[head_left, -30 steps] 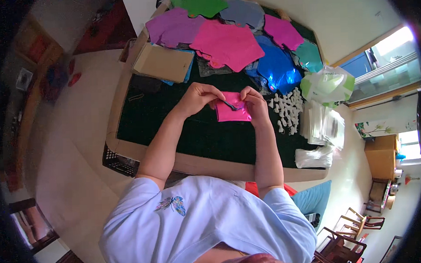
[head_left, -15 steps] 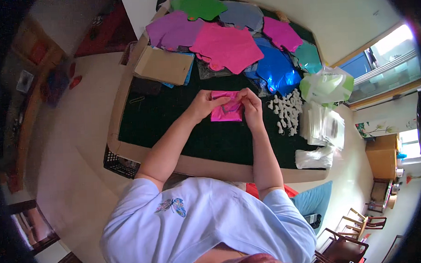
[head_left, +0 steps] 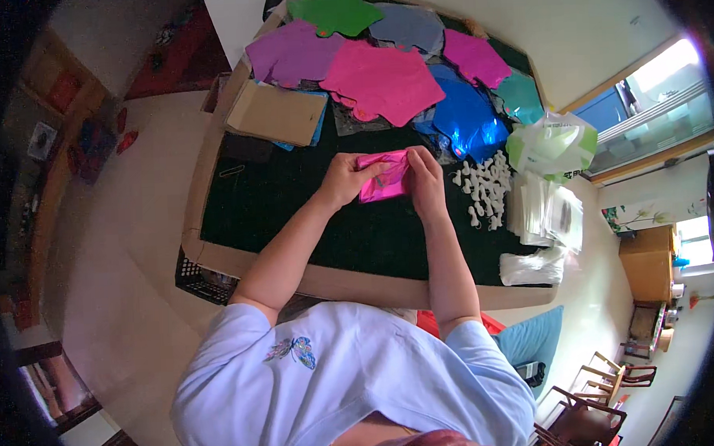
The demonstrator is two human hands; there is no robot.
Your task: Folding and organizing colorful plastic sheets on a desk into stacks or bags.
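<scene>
1. Your left hand [head_left: 341, 179] and right hand [head_left: 426, 181] are both clamped on one shiny pink foil sheet [head_left: 384, 177], which you hold just above the middle of the dark worktop [head_left: 294, 217].
2. The sheet looks partly folded or crumpled between your hands, so I judge the shaping as begun but not finished.
3. Beyond the pink sheet lie flat foil sheets in purple, pink [head_left: 383, 80], green, grey and blue [head_left: 465, 117]; these appear untouched.
4. Right of the pink sheet sits a cluster of small white pieces [head_left: 485, 189]; past it, a stack of clear packets [head_left: 545, 212].
5. A green-and-white plastic bag [head_left: 555, 144] stands beyond the packets; I cannot tell its contents.
6. A brown cardboard piece [head_left: 278, 112] lies beyond the sheet, to its left.
</scene>
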